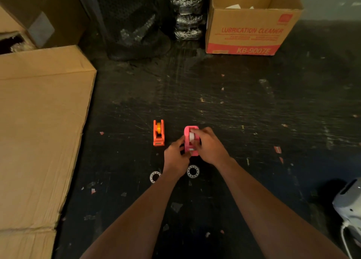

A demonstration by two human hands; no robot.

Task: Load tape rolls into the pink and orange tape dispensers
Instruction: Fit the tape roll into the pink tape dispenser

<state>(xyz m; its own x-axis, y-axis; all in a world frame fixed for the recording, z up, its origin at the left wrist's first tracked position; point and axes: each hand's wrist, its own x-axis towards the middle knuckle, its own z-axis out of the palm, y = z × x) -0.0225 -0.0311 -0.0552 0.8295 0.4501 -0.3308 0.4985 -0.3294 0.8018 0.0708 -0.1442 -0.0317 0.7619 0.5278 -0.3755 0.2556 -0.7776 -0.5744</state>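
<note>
Pink plastic tape dispenser is sitting on the scuffed black floor just right of frame centre, both hands on it.

Largest first: flat tan cardboard sheet is filling 9 o'clock. Open brown cardboard carton is sitting at 1 o'clock, red print reading "LUBRICATION CLEANER" and "KB-9007E"; the smaller lines are too blurred to read. Black bubble-wrapped bundles are stacking up at 12 o'clock. Grey-white appliance with a cord is poking in at 4 o'clock; can't tell what it is.

Orange plastic tape dispenser is standing just left of the pink one, apart from it, yellow-orange roll already seated. Judging that half done.

Right hand is closing over the pink dispenser's top, fingertips pinching the white tape roll in the cradle. Left hand is bracing the dispenser's near left side, fingers curled on it. Step in hand looks like seating the white roll.

Next move probably calls for pressing the roll fully home, then drawing the free end to the cutter at the near end.

Two clear plastic ring cores are lying at 6 o'clock of the dispensers, one partly under the left wrist.
</note>
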